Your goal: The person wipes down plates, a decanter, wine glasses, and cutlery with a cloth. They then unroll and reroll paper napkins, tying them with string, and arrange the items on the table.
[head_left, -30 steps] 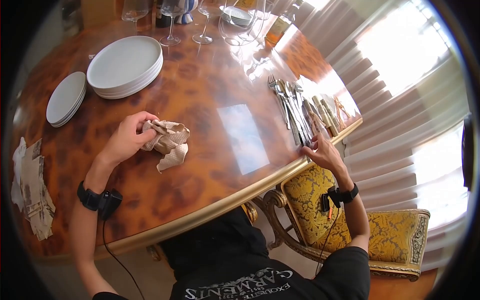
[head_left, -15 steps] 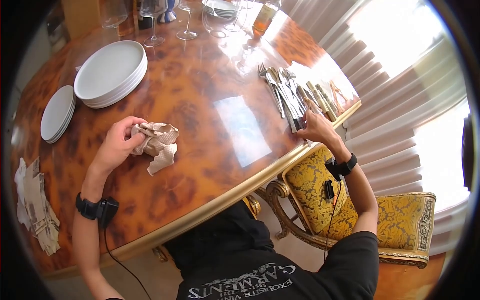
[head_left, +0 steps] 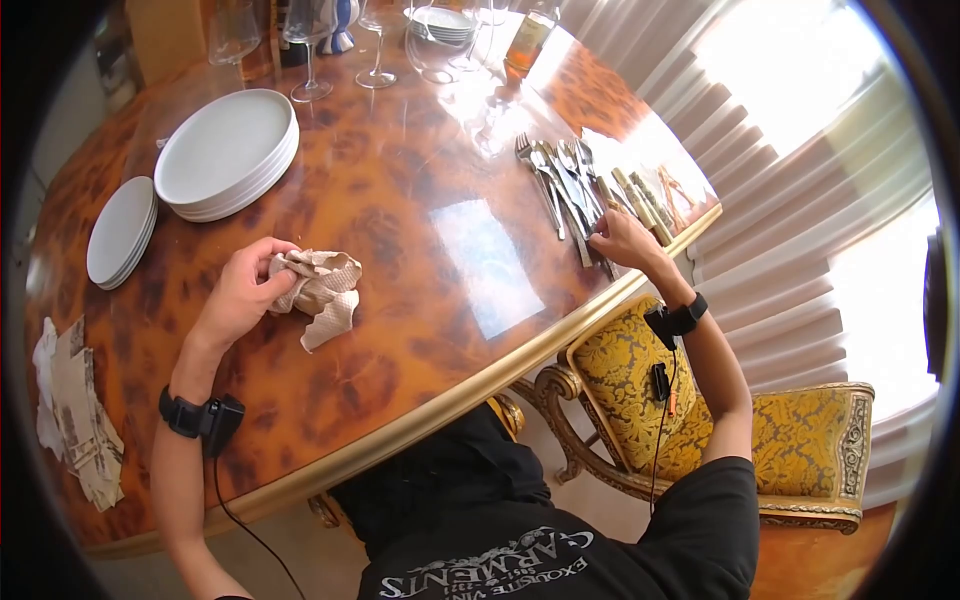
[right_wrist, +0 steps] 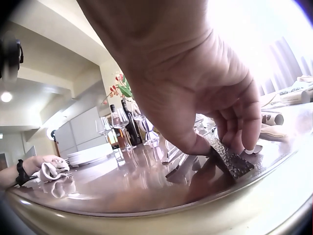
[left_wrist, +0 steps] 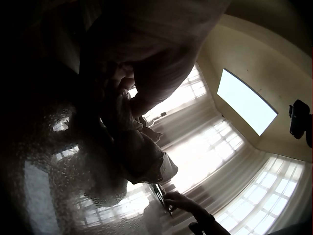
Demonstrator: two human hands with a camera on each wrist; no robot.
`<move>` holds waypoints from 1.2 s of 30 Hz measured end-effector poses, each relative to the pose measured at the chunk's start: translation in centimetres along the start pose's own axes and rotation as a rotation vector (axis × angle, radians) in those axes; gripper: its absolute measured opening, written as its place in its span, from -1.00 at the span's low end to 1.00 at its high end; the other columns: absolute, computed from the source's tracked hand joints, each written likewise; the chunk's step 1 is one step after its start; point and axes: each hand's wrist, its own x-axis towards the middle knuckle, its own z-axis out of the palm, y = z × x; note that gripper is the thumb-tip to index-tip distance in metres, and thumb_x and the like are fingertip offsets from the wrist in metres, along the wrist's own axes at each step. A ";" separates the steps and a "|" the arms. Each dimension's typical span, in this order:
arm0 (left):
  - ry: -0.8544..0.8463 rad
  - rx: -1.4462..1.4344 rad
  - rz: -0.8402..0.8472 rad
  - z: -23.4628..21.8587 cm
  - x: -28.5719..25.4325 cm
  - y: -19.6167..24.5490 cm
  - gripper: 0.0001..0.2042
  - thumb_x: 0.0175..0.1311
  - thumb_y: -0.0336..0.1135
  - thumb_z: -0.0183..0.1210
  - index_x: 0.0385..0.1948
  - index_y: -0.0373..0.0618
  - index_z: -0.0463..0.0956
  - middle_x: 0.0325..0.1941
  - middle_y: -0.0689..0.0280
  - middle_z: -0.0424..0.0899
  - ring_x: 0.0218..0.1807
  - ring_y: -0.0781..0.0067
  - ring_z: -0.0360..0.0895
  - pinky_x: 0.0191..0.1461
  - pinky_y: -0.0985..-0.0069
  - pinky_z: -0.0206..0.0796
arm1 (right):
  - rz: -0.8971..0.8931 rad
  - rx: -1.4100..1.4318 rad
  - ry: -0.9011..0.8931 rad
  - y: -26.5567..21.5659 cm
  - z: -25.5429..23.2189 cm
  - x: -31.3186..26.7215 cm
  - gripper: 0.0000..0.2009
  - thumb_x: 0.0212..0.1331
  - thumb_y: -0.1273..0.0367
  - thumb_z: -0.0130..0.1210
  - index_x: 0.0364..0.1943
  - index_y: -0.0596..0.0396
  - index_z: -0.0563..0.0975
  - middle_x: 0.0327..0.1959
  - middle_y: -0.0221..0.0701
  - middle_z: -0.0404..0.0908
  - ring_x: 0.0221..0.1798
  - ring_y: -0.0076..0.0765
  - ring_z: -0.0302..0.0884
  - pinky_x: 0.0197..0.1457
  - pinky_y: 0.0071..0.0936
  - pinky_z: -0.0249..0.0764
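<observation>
Thumb and fingers of the left hand (head_left: 240,292) pinch a crumpled beige paper (head_left: 320,285) near its top; the forearm reaches forward from the lower left, and the loose folds hang on the far side of the fingertips, low over the glossy table (head_left: 390,210). Well apart, at the table's gold edge (head_left: 460,378), the right arm bends at the elbow and its wrist crosses that edge. From above, the right hand (head_left: 632,243) dips with fingers curled down, and the right wrist view shows thumb and fingers gripping a hammered metal handle (right_wrist: 231,160), its broad end slanting toward the edge. Whether the handle is clear of the table, I cannot tell. Cutlery (head_left: 562,185) lies fanned just beyond that hand, with pale rolls (head_left: 643,197) beside it.
</observation>
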 end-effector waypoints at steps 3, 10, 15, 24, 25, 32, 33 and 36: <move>0.014 -0.005 0.007 0.0 0.0 0.0 -0.75 0.32 -0.47 0.09 -0.01 -0.32 0.45 -0.28 0.38 0.62 -0.31 0.74 0.49 -0.31 0.67 0.36 | 0.036 -0.017 -0.064 0.0 -0.1 0.6 -0.69 0.07 0.29 0.08 -0.39 0.38 0.60 -0.52 -0.05 0.62 -0.43 -0.12 0.63 -0.25 -0.24 0.52; 0.017 -0.066 0.034 0.0 0.2 -0.9 -0.77 0.33 -0.45 0.08 -0.02 -0.31 0.45 -0.30 0.39 0.62 -0.32 0.74 0.50 -0.32 0.68 0.36 | 0.065 0.135 -0.170 1.0 -0.5 2.1 -0.65 0.11 0.22 0.09 -0.58 0.29 0.55 -0.71 -0.26 0.46 -0.61 -0.30 0.45 -0.47 -0.31 0.40; 0.033 -0.041 0.025 0.1 0.0 -0.6 -0.78 0.33 -0.45 0.09 -0.04 -0.30 0.46 -0.32 0.41 0.63 -0.35 0.75 0.49 -0.36 0.70 0.36 | 0.139 0.236 -0.257 1.3 -0.5 3.3 -0.60 0.19 0.13 0.10 -0.60 0.19 0.58 -0.70 -0.43 0.52 -0.67 -0.54 0.43 -0.55 -0.47 0.38; 0.053 -0.037 0.069 0.0 0.4 -1.5 -0.79 0.33 -0.46 0.09 -0.05 -0.27 0.47 -0.32 0.40 0.63 -0.37 0.75 0.50 -0.40 0.71 0.36 | 0.214 0.160 -0.158 0.2 -0.9 5.2 -0.53 0.15 0.06 0.09 -0.65 0.23 0.61 -0.73 -0.32 0.57 -0.66 -0.41 0.55 -0.49 -0.44 0.51; 0.052 -0.036 0.088 -0.1 0.3 -1.3 -0.79 0.32 -0.45 0.09 -0.05 -0.26 0.47 -0.33 0.40 0.63 -0.38 0.75 0.50 -0.41 0.70 0.36 | 0.245 0.146 -0.176 0.1 -0.9 5.3 -0.52 0.14 0.07 0.08 -0.66 0.26 0.61 -0.72 -0.30 0.58 -0.66 -0.37 0.56 -0.48 -0.41 0.52; 0.074 0.000 -0.077 -0.7 -0.4 1.5 -0.76 0.31 -0.40 0.12 -0.04 -0.25 0.47 -0.40 0.38 0.63 -0.50 0.69 0.51 -0.54 0.68 0.33 | 0.274 0.038 -0.198 -0.8 -1.6 5.3 -0.52 0.09 0.06 0.07 -0.56 0.31 0.63 -0.67 -0.20 0.62 -0.56 -0.23 0.64 -0.40 -0.36 0.59; 0.068 0.026 -0.092 -0.9 -0.3 1.4 -0.76 0.30 -0.40 0.12 -0.04 -0.26 0.47 -0.41 0.38 0.63 -0.51 0.69 0.51 -0.55 0.67 0.33 | 0.271 0.009 -0.207 -0.8 -1.6 5.4 -0.54 0.08 0.07 0.06 -0.50 0.31 0.64 -0.66 -0.20 0.63 -0.56 -0.23 0.65 -0.40 -0.38 0.60; 0.072 0.058 -0.107 -1.5 -0.6 1.4 -0.75 0.29 -0.40 0.12 -0.04 -0.28 0.47 -0.42 0.37 0.64 -0.53 0.69 0.51 -0.55 0.67 0.34 | 0.252 -0.054 -0.206 -1.5 -1.9 5.3 -0.56 0.15 0.09 0.02 -0.44 0.28 0.65 -0.59 -0.19 0.66 -0.47 -0.18 0.67 -0.29 -0.32 0.61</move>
